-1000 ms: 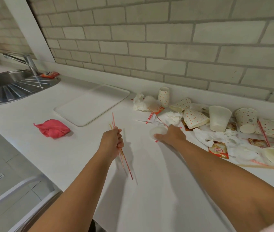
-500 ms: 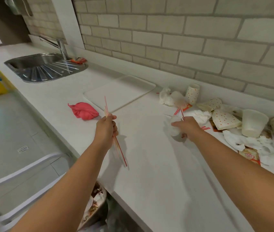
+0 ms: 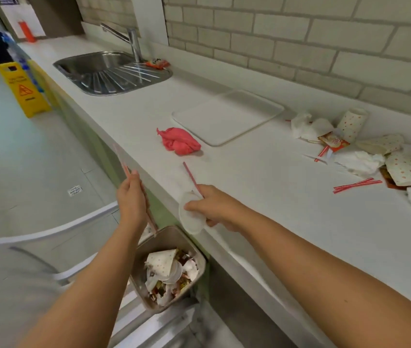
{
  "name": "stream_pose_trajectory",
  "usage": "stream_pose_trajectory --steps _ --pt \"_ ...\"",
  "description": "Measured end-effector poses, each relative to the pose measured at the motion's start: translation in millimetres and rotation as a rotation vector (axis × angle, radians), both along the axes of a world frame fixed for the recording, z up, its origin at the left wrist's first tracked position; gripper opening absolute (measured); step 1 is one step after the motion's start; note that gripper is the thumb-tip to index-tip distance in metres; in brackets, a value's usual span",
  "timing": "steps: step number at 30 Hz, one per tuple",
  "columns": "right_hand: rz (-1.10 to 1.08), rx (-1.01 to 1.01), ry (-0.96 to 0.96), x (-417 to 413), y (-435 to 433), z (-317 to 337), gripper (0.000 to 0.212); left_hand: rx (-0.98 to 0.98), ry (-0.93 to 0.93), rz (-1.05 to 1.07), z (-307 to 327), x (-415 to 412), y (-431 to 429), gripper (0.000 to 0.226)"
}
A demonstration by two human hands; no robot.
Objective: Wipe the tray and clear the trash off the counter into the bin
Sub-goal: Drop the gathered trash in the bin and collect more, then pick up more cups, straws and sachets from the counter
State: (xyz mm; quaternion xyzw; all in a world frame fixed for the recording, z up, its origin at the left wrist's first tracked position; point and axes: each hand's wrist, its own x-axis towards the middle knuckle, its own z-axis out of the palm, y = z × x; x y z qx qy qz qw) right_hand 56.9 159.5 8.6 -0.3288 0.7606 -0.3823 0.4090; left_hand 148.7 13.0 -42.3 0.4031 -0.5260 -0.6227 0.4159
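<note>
Bringing both hands squarely over the bin (image 3: 166, 238) below the tabletop's (image 3: 262, 197) front edge before releasing seems wise: left hand (image 3: 131, 204) fingers clench straws (image 3: 124, 168), right hand (image 3: 215, 209) fingers grip a lid (image 3: 190, 221) and single straw (image 3: 191, 177).

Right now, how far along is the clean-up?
Done: the bin already holds paper trash; the tray lies bare, with the pink cloth beside it. In hand: the left hand holds straws, the right hand a plastic lid and a red straw, both by the bin. Left: paper cups, napkins, sachets and loose straws on the counter.
</note>
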Motion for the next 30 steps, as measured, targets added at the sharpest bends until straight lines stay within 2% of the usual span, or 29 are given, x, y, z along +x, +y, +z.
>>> stream_pose_trajectory --steps 3,8,9,12,14,16,18,19,20,22,24,25,28,30 --pt "0.099 0.123 0.038 33 -23 -34 0.042 0.027 -0.088 0.0 -30 24 -8 0.04" --pt "0.035 0.263 0.083 59 -44 -85 0.01 0.099 -0.196 -0.053 -83 41 -3 0.038" --pt "0.017 0.271 0.083 61 -47 -91 0.014 0.114 -0.202 -0.055 -92 44 -3 0.037" --pt "-0.015 0.302 0.126 66 -56 -103 0.047 0.112 -0.242 -0.082 -114 55 0 0.03" --pt "-0.03 0.332 0.146 67 -61 -107 0.055 0.117 -0.268 -0.12 -124 62 1 0.027" --pt "-0.038 0.359 0.142 68 -67 -111 0.042 0.138 -0.31 -0.164 -135 69 -1 0.029" --pt "-0.059 0.387 0.132 68 -70 -115 0.015 0.185 -0.371 -0.22 -147 75 -6 0.028" --pt "-0.066 0.41 0.13 68 -71 -117 0.019 0.219 -0.378 -0.256 -151 77 -9 0.025" --pt "-0.076 0.436 0.123 69 -71 -118 0.025 0.254 -0.376 -0.287 -154 79 -11 0.022" --pt "-0.019 0.456 0.095 72 -72 -116 0.015 0.302 -0.367 -0.334 -155 81 -14 0.029" --pt "0.053 0.494 0.101 75 -71 -113 0.039 0.33 -0.402 -0.365 -147 82 -16 0.041" --pt "0.068 0.502 0.1 76 -72 -112 0.042 0.336 -0.416 -0.369 -145 83 -17 0.045" --pt "0.068 0.461 0.083 76 -73 -110 0.033 0.331 -0.391 -0.354 -137 81 -21 0.048" --pt "0.07 0.453 0.106 74 -71 -99 0.041 0.324 -0.342 -0.347 -129 76 -22 0.044"
